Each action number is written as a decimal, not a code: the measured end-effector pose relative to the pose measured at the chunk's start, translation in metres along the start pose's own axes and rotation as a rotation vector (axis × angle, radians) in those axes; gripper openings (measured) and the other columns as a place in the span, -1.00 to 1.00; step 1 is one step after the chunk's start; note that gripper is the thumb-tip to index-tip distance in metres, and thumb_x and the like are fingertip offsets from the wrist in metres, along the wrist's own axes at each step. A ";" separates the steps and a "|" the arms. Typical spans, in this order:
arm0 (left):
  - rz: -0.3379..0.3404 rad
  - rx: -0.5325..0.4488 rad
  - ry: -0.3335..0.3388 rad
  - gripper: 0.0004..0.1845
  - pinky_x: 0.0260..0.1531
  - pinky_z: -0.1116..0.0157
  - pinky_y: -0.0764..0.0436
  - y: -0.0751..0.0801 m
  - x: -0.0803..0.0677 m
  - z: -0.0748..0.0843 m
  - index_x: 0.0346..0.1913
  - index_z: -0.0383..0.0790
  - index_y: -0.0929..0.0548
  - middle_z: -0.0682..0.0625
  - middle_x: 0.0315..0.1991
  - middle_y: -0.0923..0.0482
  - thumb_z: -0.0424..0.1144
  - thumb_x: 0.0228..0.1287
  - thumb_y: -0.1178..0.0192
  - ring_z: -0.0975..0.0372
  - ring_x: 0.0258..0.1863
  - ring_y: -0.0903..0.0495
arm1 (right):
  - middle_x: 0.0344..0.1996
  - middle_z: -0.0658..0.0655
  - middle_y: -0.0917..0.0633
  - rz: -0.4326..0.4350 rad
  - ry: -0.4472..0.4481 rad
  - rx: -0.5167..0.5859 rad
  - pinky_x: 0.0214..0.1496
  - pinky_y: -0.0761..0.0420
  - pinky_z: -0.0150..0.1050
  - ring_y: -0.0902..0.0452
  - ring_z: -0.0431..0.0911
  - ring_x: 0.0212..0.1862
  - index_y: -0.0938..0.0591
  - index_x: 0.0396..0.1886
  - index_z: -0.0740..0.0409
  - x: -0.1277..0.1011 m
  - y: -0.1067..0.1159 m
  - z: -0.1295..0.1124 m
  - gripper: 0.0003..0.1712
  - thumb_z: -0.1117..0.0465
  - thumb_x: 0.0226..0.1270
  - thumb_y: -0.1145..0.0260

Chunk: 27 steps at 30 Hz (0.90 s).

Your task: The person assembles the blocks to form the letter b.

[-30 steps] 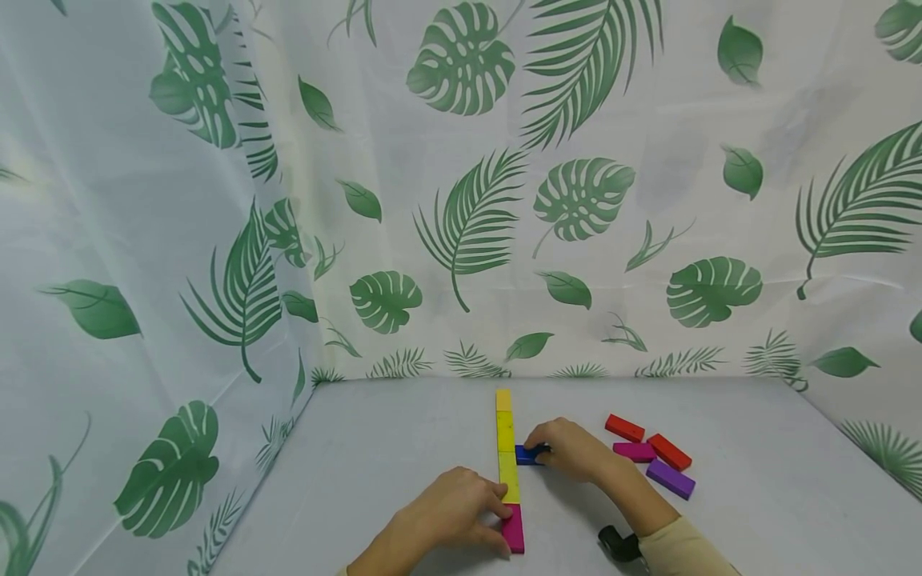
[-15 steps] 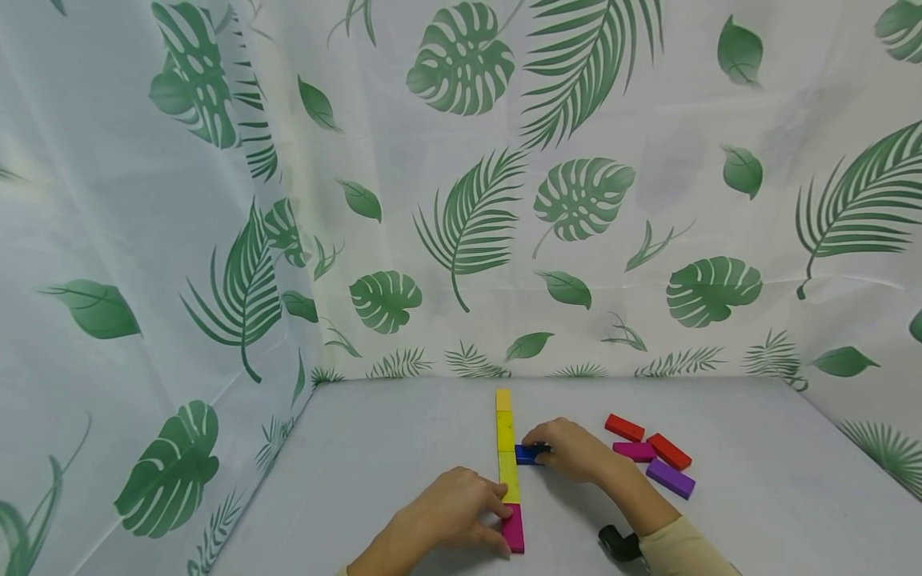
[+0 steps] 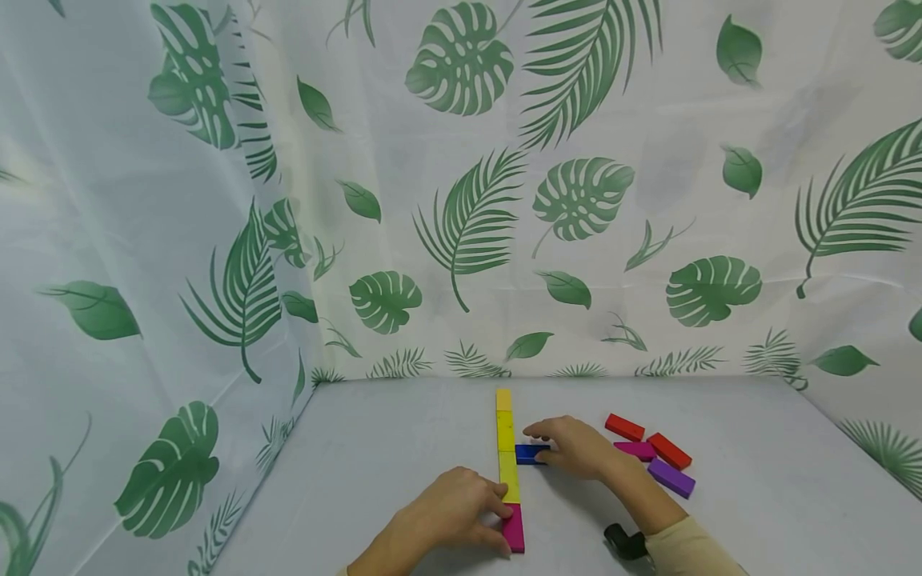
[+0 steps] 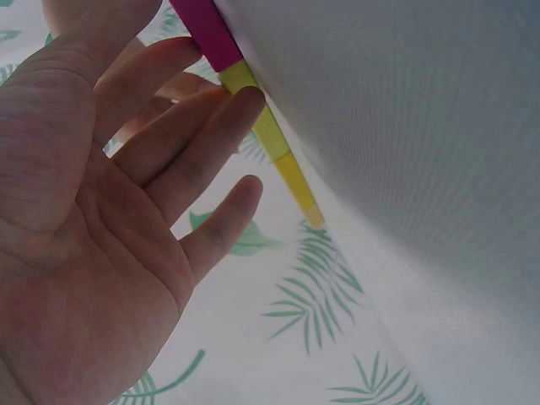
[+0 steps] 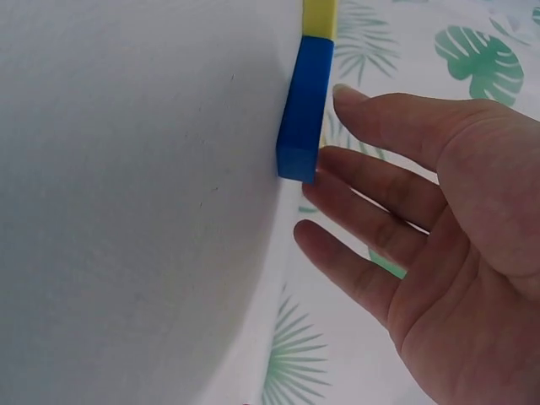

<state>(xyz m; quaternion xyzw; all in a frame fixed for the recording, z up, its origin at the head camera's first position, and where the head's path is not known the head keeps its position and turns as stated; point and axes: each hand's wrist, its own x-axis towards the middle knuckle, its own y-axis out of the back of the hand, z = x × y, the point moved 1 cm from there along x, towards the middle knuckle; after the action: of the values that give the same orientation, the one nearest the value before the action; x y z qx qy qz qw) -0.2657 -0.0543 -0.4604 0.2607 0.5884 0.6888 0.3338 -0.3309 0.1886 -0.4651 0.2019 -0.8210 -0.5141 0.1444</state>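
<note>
A straight line of blocks runs away from me on the grey table [image 3: 403, 448]: several yellow blocks [image 3: 507, 436] and a magenta block [image 3: 514, 528] at the near end. My left hand [image 3: 497, 512] rests against the line's left side, its straight fingers touching a yellow block [image 4: 270, 135] next to the magenta block [image 4: 207, 34]. A blue block [image 3: 528, 454] lies crosswise against the line's right side. My right hand [image 3: 551, 442] hovers at the blue block [image 5: 302, 110] with fingers [image 5: 371, 211] spread straight and no grip on it.
Two red blocks [image 3: 623, 427] [image 3: 669, 451], a magenta block [image 3: 635, 450] and a purple block [image 3: 671, 478] lie loose right of my right hand. Leaf-print curtains [image 3: 180, 280] wall the table at the left and back. A black wrist mount [image 3: 625, 542] shows at my right sleeve.
My right hand has let go of the blue block and straightened its fingers above it. The blue block stays against the yellow line. My left hand has not moved.
</note>
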 end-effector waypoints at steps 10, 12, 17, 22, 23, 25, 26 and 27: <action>0.000 -0.011 -0.007 -0.53 0.16 0.29 -0.62 0.001 0.001 0.000 0.06 0.26 -0.82 0.23 0.16 -0.72 0.30 0.10 -0.48 0.43 0.12 -0.68 | 0.19 0.07 -0.74 0.043 -0.032 0.015 0.25 -0.65 0.12 -0.66 0.03 0.19 -0.63 0.35 0.01 -0.007 0.005 0.009 -0.45 0.15 0.39 -0.47; -0.002 -0.014 -0.004 -0.52 0.16 0.29 -0.62 0.001 0.001 0.000 0.07 0.26 -0.82 0.23 0.16 -0.72 0.30 0.09 -0.49 0.42 0.12 -0.68 | 0.20 0.07 -0.73 0.050 -0.050 0.019 0.25 -0.65 0.12 -0.65 0.04 0.19 -0.63 0.36 -0.01 -0.009 0.005 0.013 -0.45 0.14 0.39 -0.47; -0.006 -0.020 0.014 -0.52 0.18 0.29 -0.62 0.001 0.000 0.001 0.07 0.28 -0.82 0.24 0.16 -0.72 0.30 0.09 -0.49 0.43 0.12 -0.68 | 0.21 0.05 -0.72 0.067 -0.094 0.012 0.25 -0.65 0.12 -0.64 0.03 0.21 -0.63 0.36 -0.06 -0.017 0.006 0.022 -0.43 0.10 0.36 -0.49; -0.005 -0.012 0.016 -0.52 0.17 0.29 -0.62 0.001 0.000 0.001 0.07 0.27 -0.82 0.24 0.16 -0.72 0.30 0.08 -0.50 0.42 0.12 -0.68 | 0.22 0.05 -0.72 0.076 -0.113 0.019 0.22 -0.67 0.10 -0.64 0.04 0.20 -0.63 0.36 -0.07 -0.025 0.012 0.030 -0.41 0.09 0.34 -0.50; -0.005 -0.010 0.017 -0.52 0.17 0.29 -0.62 0.001 0.000 0.001 0.07 0.28 -0.82 0.24 0.16 -0.72 0.30 0.08 -0.50 0.42 0.12 -0.68 | 0.22 0.06 -0.72 0.078 -0.108 0.022 0.22 -0.67 0.10 -0.64 0.04 0.20 -0.63 0.36 -0.06 -0.026 0.013 0.032 -0.42 0.09 0.35 -0.50; -0.010 -0.008 0.024 -0.52 0.18 0.28 -0.62 0.001 0.000 0.001 0.07 0.29 -0.81 0.25 0.16 -0.72 0.30 0.08 -0.50 0.42 0.13 -0.68 | 0.22 0.07 -0.71 0.083 -0.101 0.031 0.21 -0.68 0.10 -0.64 0.04 0.19 -0.63 0.36 -0.04 -0.029 0.016 0.034 -0.42 0.10 0.35 -0.50; -0.013 -0.010 0.028 -0.52 0.19 0.28 -0.62 0.002 0.000 0.002 0.08 0.29 -0.81 0.25 0.16 -0.72 0.30 0.09 -0.49 0.42 0.13 -0.68 | 0.22 0.08 -0.71 0.084 -0.093 0.038 0.21 -0.68 0.10 -0.64 0.05 0.19 -0.63 0.36 -0.02 -0.031 0.017 0.035 -0.42 0.11 0.35 -0.50; -0.016 -0.011 0.033 -0.52 0.19 0.27 -0.62 0.001 0.000 0.002 0.08 0.30 -0.81 0.25 0.16 -0.72 0.30 0.09 -0.49 0.42 0.13 -0.68 | 0.22 0.09 -0.71 0.084 -0.085 0.040 0.20 -0.68 0.11 -0.64 0.05 0.18 -0.63 0.35 -0.01 -0.033 0.019 0.036 -0.42 0.11 0.35 -0.49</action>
<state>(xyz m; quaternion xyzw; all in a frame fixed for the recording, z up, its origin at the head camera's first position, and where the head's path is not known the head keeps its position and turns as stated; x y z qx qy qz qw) -0.2650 -0.0530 -0.4587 0.2427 0.5921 0.6934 0.3311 -0.3219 0.2403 -0.4646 0.1480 -0.8442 -0.4994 0.1268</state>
